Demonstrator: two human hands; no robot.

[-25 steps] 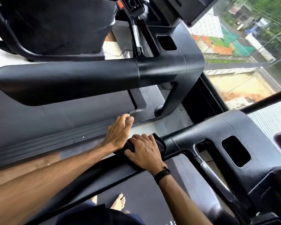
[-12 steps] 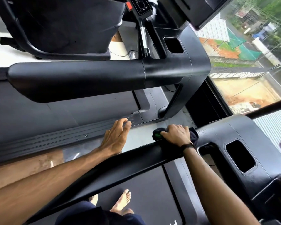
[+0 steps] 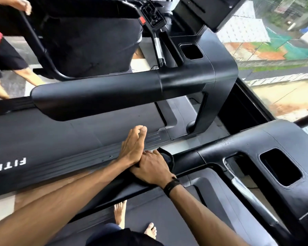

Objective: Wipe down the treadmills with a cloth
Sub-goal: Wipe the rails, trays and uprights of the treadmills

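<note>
Right hand [image 3: 152, 168]: fingers curled over the dark cloth [image 3: 167, 158], pressing it onto the near treadmill's handrail [image 3: 188, 159].
Cloth: bunched under and just beyond the right hand's fingers.
Left hand [image 3: 133, 146]: fingers straight and together, holding nothing, touching the right hand's knuckles.
Second treadmill [image 3: 100, 96]: beyond both hands.
Another person [image 3: 0, 50]: far left of the left hand.
</note>
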